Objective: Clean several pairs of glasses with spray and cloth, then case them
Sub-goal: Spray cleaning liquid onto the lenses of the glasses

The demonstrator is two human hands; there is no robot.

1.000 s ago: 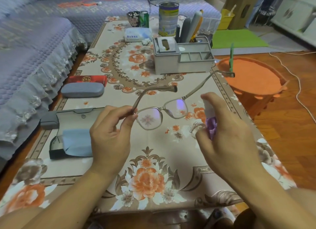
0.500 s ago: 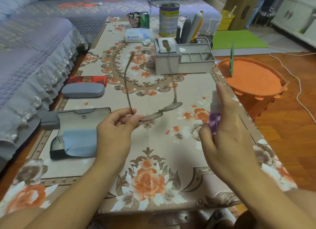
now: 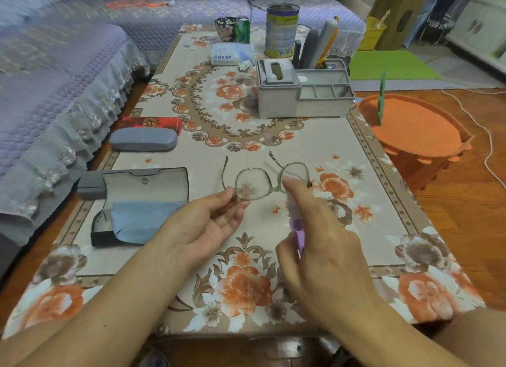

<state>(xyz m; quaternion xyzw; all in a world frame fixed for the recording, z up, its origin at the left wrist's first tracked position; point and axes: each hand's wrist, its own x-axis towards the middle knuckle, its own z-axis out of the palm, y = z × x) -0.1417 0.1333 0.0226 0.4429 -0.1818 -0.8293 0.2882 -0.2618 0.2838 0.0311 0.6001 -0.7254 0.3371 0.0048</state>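
My left hand [image 3: 210, 221] pinches a pair of thin-framed glasses [image 3: 262, 182] at the left lens edge, lenses facing me and temples pointing away. My right hand [image 3: 323, 246] grips a small purple and white spray bottle [image 3: 295, 224], forefinger raised on its top, close in front of the right lens. An open dark glasses case [image 3: 142, 183] lies at the left of the table with a blue cloth [image 3: 139, 221] in it. Two closed cases, one grey [image 3: 143, 142] and one red [image 3: 150, 123], lie farther back on the left.
The floral table [image 3: 356, 175] carries a grey organiser box [image 3: 298, 93], a tin can [image 3: 282, 30], a tissue pack [image 3: 232, 54] and cups at the far end. A purple sofa [image 3: 54, 87] runs along the left. An orange stool [image 3: 413, 125] stands at the right.
My left hand has turned the glasses round from edge-on, so the lenses now face me. My right hand moved the spray bottle left, up to the right lens.
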